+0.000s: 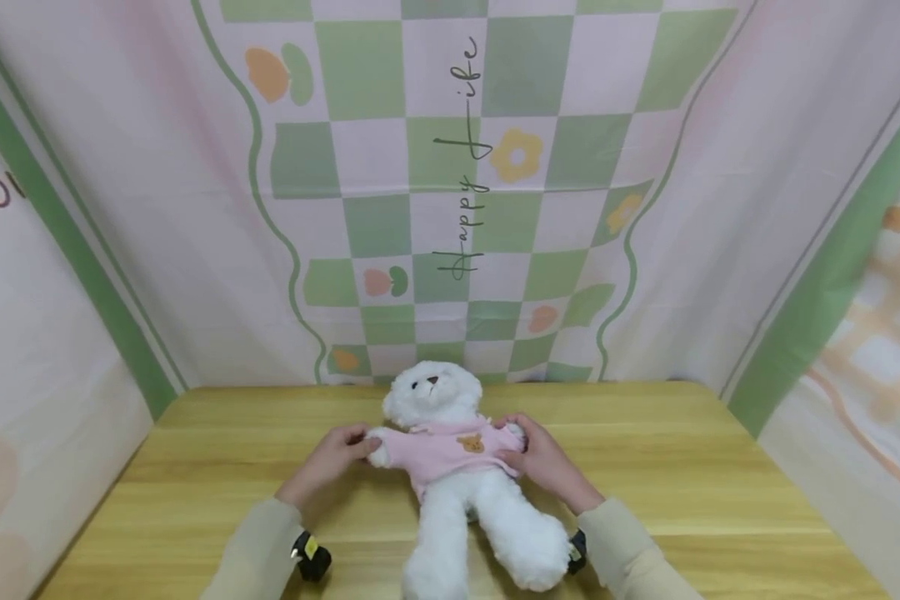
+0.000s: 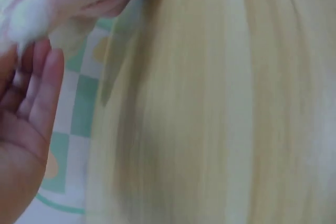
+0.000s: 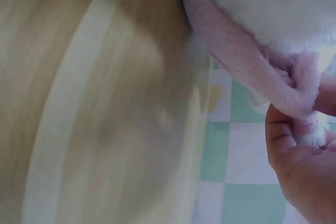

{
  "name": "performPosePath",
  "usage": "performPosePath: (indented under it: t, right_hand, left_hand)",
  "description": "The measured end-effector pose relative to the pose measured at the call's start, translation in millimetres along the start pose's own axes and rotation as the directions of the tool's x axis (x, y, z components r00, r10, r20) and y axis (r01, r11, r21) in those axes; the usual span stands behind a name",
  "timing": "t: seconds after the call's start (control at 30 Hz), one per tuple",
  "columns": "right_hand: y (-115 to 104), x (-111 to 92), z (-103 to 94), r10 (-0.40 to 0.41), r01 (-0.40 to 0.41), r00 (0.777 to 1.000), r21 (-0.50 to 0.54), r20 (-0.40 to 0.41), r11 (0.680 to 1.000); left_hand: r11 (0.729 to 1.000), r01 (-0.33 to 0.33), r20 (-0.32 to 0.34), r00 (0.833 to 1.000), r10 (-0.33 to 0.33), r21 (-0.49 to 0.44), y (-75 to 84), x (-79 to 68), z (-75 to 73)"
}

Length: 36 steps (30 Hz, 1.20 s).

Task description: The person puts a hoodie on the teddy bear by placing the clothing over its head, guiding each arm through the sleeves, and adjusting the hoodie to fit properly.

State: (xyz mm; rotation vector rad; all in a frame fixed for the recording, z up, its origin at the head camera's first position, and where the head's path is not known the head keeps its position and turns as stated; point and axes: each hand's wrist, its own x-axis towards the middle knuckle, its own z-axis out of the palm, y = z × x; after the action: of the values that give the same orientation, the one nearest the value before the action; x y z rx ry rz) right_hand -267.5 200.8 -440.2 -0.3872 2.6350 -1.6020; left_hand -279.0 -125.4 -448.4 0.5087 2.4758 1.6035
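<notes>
A white plush teddy bear (image 1: 438,479) in a pink shirt (image 1: 442,454) with a small brown bear patch leans back over the wooden table, its legs toward me. My left hand (image 1: 337,454) pinches the white paw at the end of the bear's arm on the left; the left wrist view shows this paw (image 2: 29,19) between thumb and fingers. On the other side my right hand (image 1: 543,458) grips the bear's other arm near the sleeve. In the right wrist view, fingers curl around the pink cloth (image 3: 302,95), with white fur beside it.
The wooden table (image 1: 667,467) spreads to both sides of the bear. Behind its far edge hangs a curtain (image 1: 375,217) with green and white checks and lettering. More printed cloth (image 1: 45,333) hangs on the left and right. Black wrist cameras sit at both sleeves.
</notes>
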Motion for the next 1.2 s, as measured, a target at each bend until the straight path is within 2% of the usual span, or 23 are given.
performPosePath:
  t: [0.07, 0.17, 0.23, 0.3, 0.33, 0.37, 0.43, 0.5, 0.53, 0.57, 0.6, 0.67, 0.73, 0.83, 0.9, 0.97, 1.07, 1.13, 1.2]
  right_hand:
    - [-2, 0, 0.0, -0.008, 0.008, 1.000, -0.010, 0.017, 1.000]
    - [-7, -2, 0.9, -0.043, 0.041, 0.999, -0.088, -0.015, 0.995]
    - [-12, -4, 2.1, -0.100, 0.086, 0.993, -0.185, -0.067, 0.979]
    - [-16, -7, 3.8, -0.198, 0.158, 0.973, -0.290, -0.115, 0.944]
    - [-18, -9, 4.7, -0.250, 0.197, 0.961, -0.334, -0.122, 0.922]
    - [-19, -10, 5.8, -0.302, 0.242, 0.946, -0.363, -0.118, 0.900]
    - [-21, -14, 7.2, -0.407, 0.344, 0.910, -0.398, -0.084, 0.851]
    - [-20, -16, 8.3, -0.475, 0.422, 0.879, -0.406, -0.033, 0.810]
    - [-20, -17, 8.6, -0.490, 0.447, 0.872, -0.400, -0.005, 0.800]
    - [-19, -18, 8.7, -0.505, 0.471, 0.863, -0.394, 0.019, 0.789]
    - [-17, -19, 8.6, -0.512, 0.484, 0.858, -0.393, 0.039, 0.782]
    - [-15, -19, 8.9, -0.518, 0.500, 0.853, -0.390, 0.065, 0.773]
    - [-13, -20, 9.1, -0.534, 0.520, 0.842, -0.388, 0.080, 0.761]
    - [-11, -20, 9.7, -0.570, 0.553, 0.818, -0.381, 0.079, 0.741]
    - [-9, -21, 10.2, -0.590, 0.572, 0.804, -0.366, 0.073, 0.734]
    - [-8, -21, 10.8, -0.605, 0.587, 0.794, -0.345, 0.065, 0.733]
    - [-6, -23, 11.6, -0.611, 0.591, 0.790, -0.316, 0.042, 0.742]
    - [-4, -24, 12.2, -0.585, 0.556, 0.811, -0.290, -0.018, 0.779]
    - [-3, -23, 12.4, -0.524, 0.476, 0.841, -0.276, -0.133, 0.835]
  left_hand:
    - [0.998, 0.020, -0.063, 0.998, -0.017, 0.058, 3.1, -1.0, 3.3]
    - [0.978, 0.052, -0.166, 0.986, -0.018, 0.203, 11.3, -5.0, 12.3]
    - [0.934, 0.040, -0.225, 0.973, 0.044, 0.354, 17.0, -7.7, 20.2]
    - [0.870, -0.040, -0.235, 0.956, 0.177, 0.492, 22.9, -10.5, 27.6]
    - [0.822, -0.103, -0.221, 0.938, 0.268, 0.560, 25.3, -11.6, 31.3]
    - [0.757, -0.167, -0.196, 0.911, 0.364, 0.632, 27.4, -12.2, 34.7]
    - [0.609, -0.299, -0.107, 0.835, 0.539, 0.735, 31.4, -13.0, 41.0]
    - [0.475, -0.407, -0.005, 0.756, 0.655, 0.780, 34.5, -13.5, 46.5]
    - [0.427, -0.440, 0.034, 0.727, 0.686, 0.790, 35.0, -13.5, 49.0]
    - [0.391, -0.460, 0.063, 0.707, 0.704, 0.797, 35.5, -13.9, 51.3]
    - [0.370, -0.481, 0.089, 0.695, 0.714, 0.795, 35.2, -14.2, 53.6]
    - [0.342, -0.507, 0.122, 0.680, 0.723, 0.791, 33.8, -16.1, 57.2]
    - [0.314, -0.522, 0.140, 0.658, 0.740, 0.793, 31.0, -18.6, 59.7]
    - [0.272, -0.547, 0.152, 0.608, 0.779, 0.791, 27.0, -22.0, 61.6]
    - [0.253, -0.554, 0.148, 0.579, 0.802, 0.793, 24.7, -23.3, 62.1]
    - [0.247, -0.566, 0.149, 0.563, 0.813, 0.786, 23.5, -24.0, 62.3]
    - [0.251, -0.578, 0.162, 0.568, 0.807, 0.776, 23.0, -25.6, 62.4]
    - [0.263, -0.589, 0.175, 0.582, 0.795, 0.765, 23.7, -27.1, 62.4]
    - [0.272, -0.590, 0.189, 0.601, 0.777, 0.760, 24.2, -28.2, 62.2]
